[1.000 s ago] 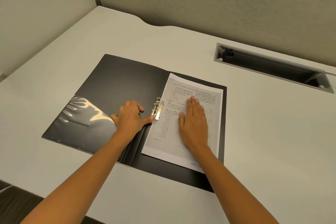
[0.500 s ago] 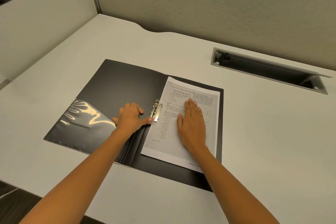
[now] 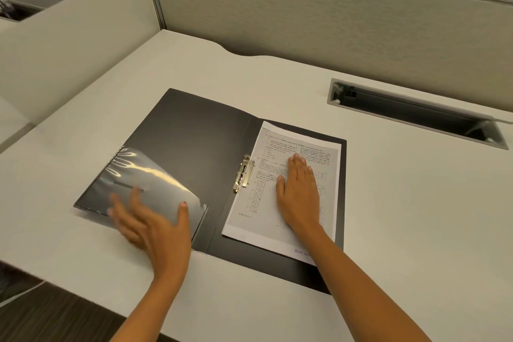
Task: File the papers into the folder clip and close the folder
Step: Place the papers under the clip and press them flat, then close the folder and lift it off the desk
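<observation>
A black folder lies open on the desk. Its left half carries a clear plastic pocket. A metal clip sits by the spine, lying over the left edge of the printed papers on the right half. My right hand rests flat on the papers, fingers together. My left hand hovers blurred over the pocket's near corner, fingers spread, holding nothing.
The white desk is bounded by a fabric partition at the back and a curved divider at the left. An open cable tray is sunk into the desk at the right. The near desk edge runs under my forearms.
My left hand has left the clip and swung left and toward me over the plastic pocket. My right hand stays flat on the papers. The camera has tilted up slightly.
</observation>
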The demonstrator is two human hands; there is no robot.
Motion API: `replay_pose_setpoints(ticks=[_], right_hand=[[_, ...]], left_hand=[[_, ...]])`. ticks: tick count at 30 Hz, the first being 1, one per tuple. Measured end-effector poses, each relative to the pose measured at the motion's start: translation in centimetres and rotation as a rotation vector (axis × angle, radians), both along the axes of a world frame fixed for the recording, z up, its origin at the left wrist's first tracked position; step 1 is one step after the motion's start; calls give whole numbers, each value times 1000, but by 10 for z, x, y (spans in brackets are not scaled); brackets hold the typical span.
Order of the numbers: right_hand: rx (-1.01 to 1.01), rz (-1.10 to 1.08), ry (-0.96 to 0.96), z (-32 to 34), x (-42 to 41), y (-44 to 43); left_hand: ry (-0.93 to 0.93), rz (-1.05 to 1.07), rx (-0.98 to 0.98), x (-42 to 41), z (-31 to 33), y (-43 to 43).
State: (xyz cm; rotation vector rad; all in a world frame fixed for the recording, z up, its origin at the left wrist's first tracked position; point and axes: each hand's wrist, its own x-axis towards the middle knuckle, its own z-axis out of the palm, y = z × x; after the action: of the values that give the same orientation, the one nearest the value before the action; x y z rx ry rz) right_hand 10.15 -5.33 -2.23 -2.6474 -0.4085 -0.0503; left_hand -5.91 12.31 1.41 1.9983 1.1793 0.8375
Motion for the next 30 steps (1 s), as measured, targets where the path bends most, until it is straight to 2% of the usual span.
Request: replay_pose_setpoints(ticks=[2, 5, 10, 12, 15, 19, 22, 25, 30], right_hand=[[8, -3, 2, 0, 0, 0], [27, -6, 9, 0, 0, -2], [62, -15, 12, 0, -2, -1], [94, -16, 14, 2, -3, -2], [209, -32, 43, 8, -6, -4], [320, -50, 107, 16, -17, -14], [345, -40, 128, 19, -34, -25], [430, -140, 134, 23, -56, -36], [609, -279, 251, 34, -82, -55]], left_hand=[[-53, 170, -239, -8, 0, 4], [-359, 284, -601, -13, 4, 12], [-709, 247, -997, -20, 7, 16], [-774, 217, -1071, -21, 6, 14], [-753, 152, -1033, -21, 9, 11], [-646, 100, -877, -26, 14, 8], [-570, 11, -621, -31, 20, 1], [-478, -121, -351, -35, 33, -14], [-448, -409, -80, -33, 52, -35]])
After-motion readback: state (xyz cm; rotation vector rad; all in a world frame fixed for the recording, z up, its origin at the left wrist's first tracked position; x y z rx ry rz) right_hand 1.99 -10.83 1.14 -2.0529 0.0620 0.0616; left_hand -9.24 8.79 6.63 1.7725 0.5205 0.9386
